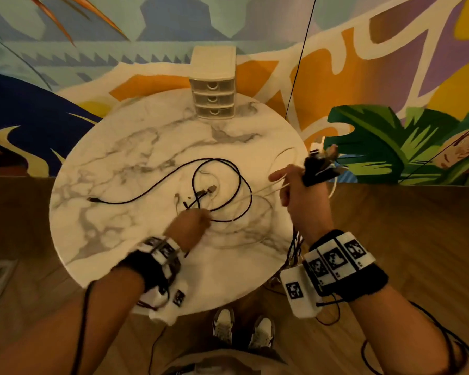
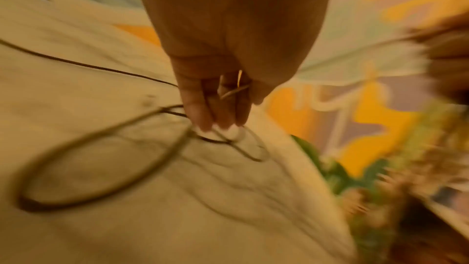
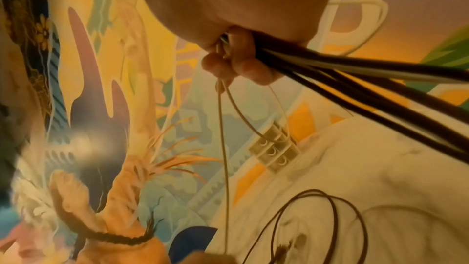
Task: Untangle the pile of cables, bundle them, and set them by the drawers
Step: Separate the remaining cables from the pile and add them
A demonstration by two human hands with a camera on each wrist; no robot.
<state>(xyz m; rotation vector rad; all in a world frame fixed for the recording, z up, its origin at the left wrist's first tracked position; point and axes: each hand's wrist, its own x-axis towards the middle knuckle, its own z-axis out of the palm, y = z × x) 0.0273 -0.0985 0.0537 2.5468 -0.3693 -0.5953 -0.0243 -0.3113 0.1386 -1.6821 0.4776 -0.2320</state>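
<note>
A long black cable (image 1: 214,159) lies in loops on the round marble table (image 1: 119,163), tangled with thin white cables. My left hand (image 1: 198,217) is low over the tangle, fingers curled, pinching a thin white cable (image 1: 244,197) that stretches across to my right hand (image 1: 293,185). The left wrist view is blurred and shows my left hand (image 2: 220,115) with the white strand across its fingers. My right hand (image 3: 228,59), raised at the table's right edge, grips a bundle of black and white cables (image 3: 342,67). The small white drawers (image 1: 213,87) stand at the table's far edge.
A painted mural wall rises right behind the table. A thin black cord (image 1: 299,58) hangs down in front of it, right of the drawers. Dark wires (image 1: 295,253) dangle off the table's near right edge. My shoes (image 1: 241,328) stand on the wooden floor.
</note>
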